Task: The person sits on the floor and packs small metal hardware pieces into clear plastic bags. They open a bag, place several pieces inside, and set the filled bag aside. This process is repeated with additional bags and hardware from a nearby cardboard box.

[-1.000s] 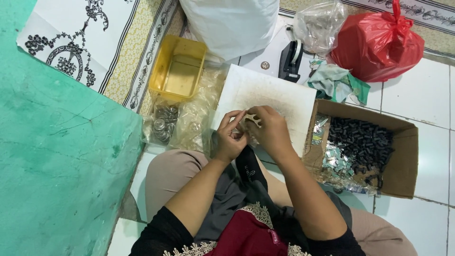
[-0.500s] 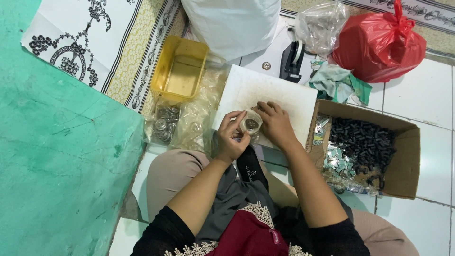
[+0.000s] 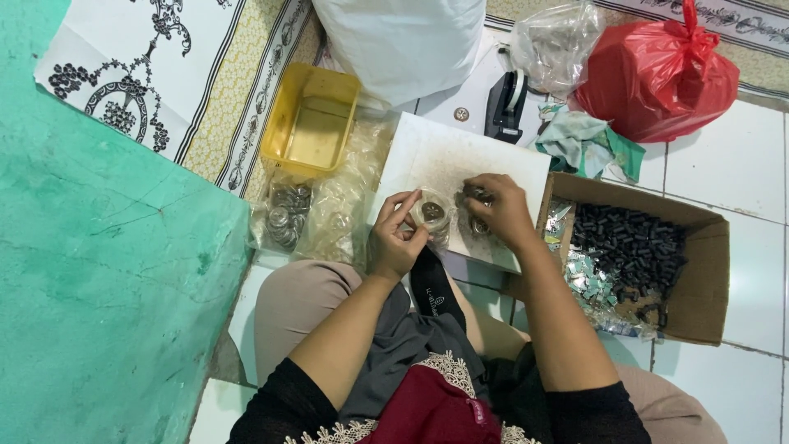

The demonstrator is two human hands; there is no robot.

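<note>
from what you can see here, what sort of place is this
Most likely a home floor used for small piecework, not a workshop. The person sits on white floor tiles beside a patterned mat, with a cardboard box of small dark parts and a yellow tub close by.

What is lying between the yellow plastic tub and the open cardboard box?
In the head view, a white board lies between the yellow plastic tub and the open cardboard box; both hands work over it.
</note>
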